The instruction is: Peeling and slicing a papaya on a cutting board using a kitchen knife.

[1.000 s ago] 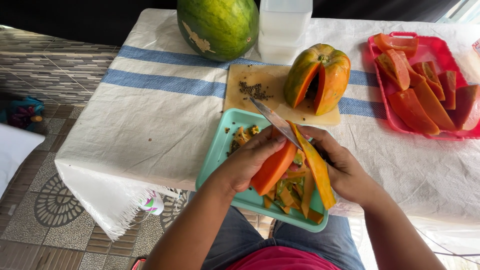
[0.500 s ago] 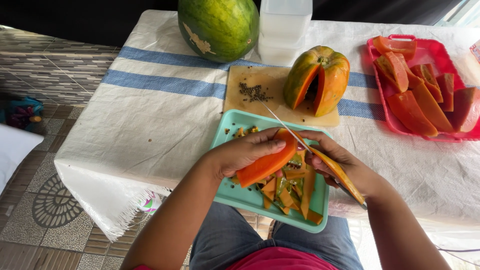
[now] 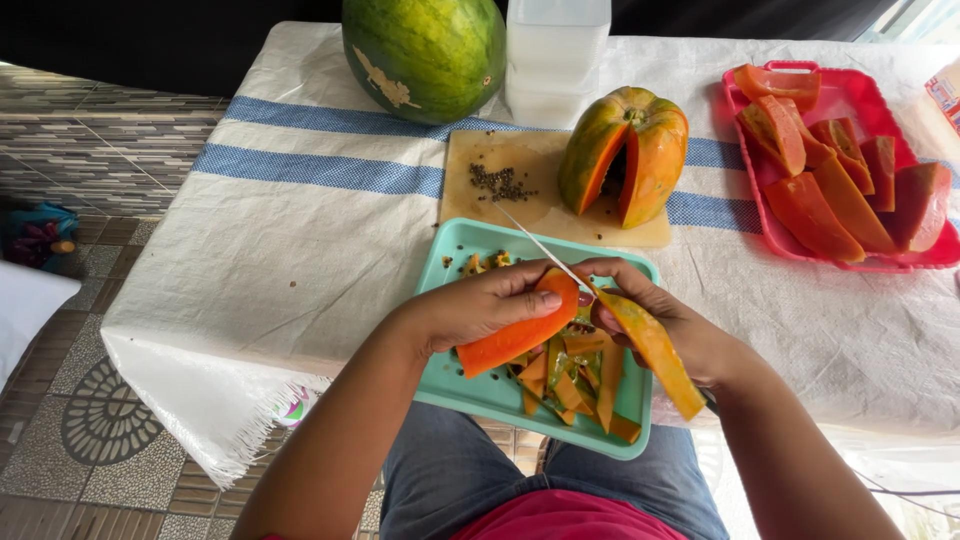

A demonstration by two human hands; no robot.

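Papaya slice (image 3: 515, 335), bright orange, is held over the teal tray (image 3: 450, 385) at the near edge of the table. Going from big to small: a white cloth with blue stripes (image 3: 300, 200) covers the table; a green watermelon (image 3: 425, 55) sits at the far side beside a white plastic container (image 3: 555, 60); a red tray (image 3: 850, 100) of peeled papaya wedges lies to the right; a cut-open papaya (image 3: 625, 155) stands on a wooden board (image 3: 480, 195) strewn with black seeds. Left hand (image 3: 475, 305) has its fingers wrapped round the slice. Right hand (image 3: 670, 320) is closed on a knife (image 3: 540, 245), blade at the slice's end, a strip of peel (image 3: 655, 350) hanging off. Peelings fill the tray.
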